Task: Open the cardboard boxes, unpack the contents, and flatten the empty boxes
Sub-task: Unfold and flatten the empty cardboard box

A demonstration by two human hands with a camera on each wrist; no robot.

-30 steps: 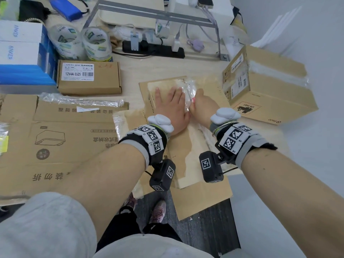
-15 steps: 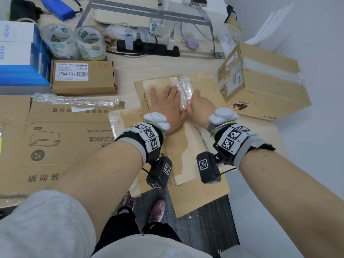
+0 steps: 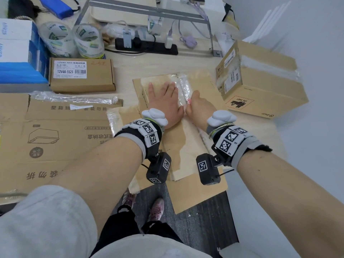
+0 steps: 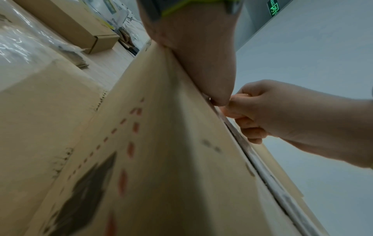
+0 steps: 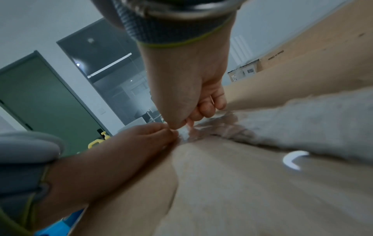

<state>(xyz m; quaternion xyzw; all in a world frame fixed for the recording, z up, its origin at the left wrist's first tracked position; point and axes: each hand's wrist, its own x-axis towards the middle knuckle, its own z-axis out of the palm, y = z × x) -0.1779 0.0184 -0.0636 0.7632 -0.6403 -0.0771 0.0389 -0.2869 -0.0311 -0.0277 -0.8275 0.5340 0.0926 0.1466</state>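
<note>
A flattened cardboard box (image 3: 178,146) lies on the table in front of me and overhangs its near edge. My left hand (image 3: 164,98) presses flat on it with the fingers spread. In the left wrist view the heel of the left hand (image 4: 201,55) bears on the cardboard. Just to its right, my right hand (image 3: 194,104) is curled and pinches a strip of clear packing tape (image 3: 183,86), crumpled and partly lifted along the box's seam. The right wrist view shows the right hand (image 5: 187,111) holding the tape (image 5: 184,134) beside the left hand's thumb (image 5: 141,138).
A sealed brown box (image 3: 260,86) stands at the right. A small labelled carton (image 3: 81,75) and blue-and-white boxes (image 3: 16,53) are at the back left, with tape rolls (image 3: 74,40) and a power strip (image 3: 145,46) behind. Large flattened cardboard (image 3: 55,136) covers the left.
The head view has shifted a little. Both hands stay where they were on the flattened box, the left pressing, the right still pinching the tape.
</note>
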